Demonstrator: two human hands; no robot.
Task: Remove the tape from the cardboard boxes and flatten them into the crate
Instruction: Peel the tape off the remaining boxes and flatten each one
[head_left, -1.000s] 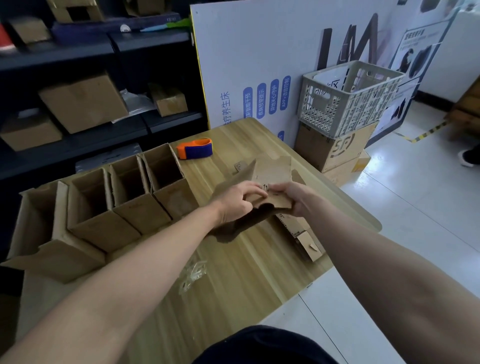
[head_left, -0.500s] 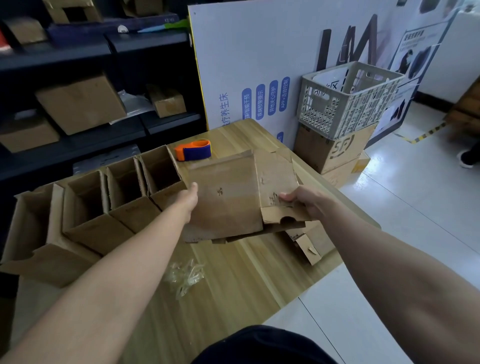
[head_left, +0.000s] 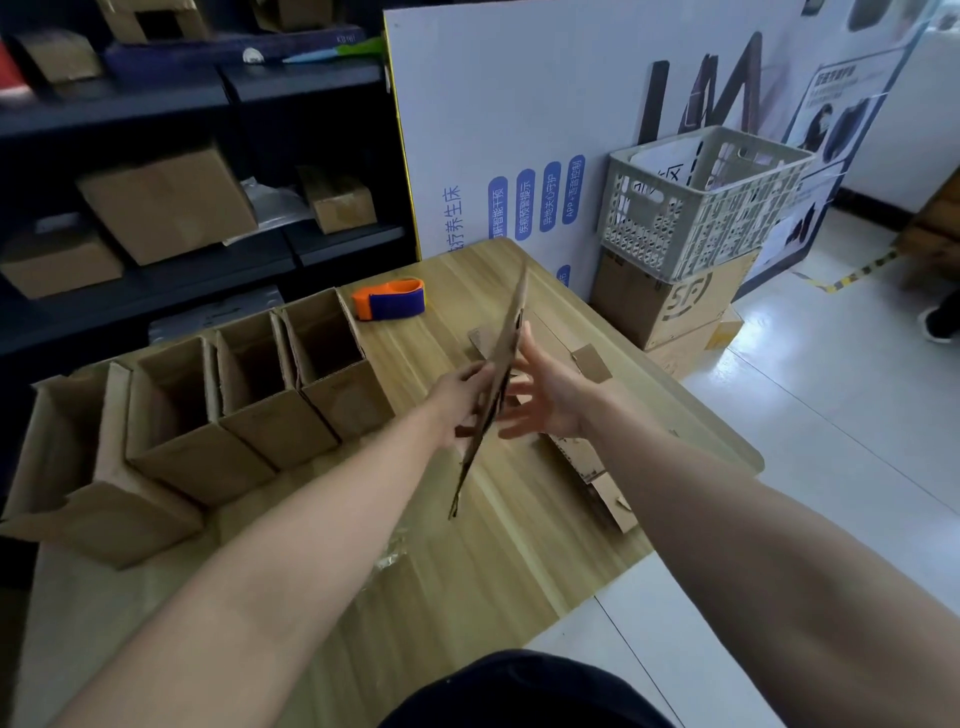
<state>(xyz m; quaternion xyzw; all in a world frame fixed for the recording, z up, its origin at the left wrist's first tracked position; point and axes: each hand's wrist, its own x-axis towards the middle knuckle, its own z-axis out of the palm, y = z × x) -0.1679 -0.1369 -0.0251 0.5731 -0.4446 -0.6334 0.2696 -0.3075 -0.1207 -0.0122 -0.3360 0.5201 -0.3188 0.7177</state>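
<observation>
Flattened cardboard box is held edge-on in the air above the counter, near its right edge and tilted. Left grip lies with fingers along the box's left face; the thumb is hidden, so a pinch cannot be confirmed. Right grip is apart, fingers spread, palm just beside the right face. Four open boxes stand in a row along the left edge. Tape dispenser sits near the far edge. Crate rests on stacked cartons beyond the right edge.
</observation>
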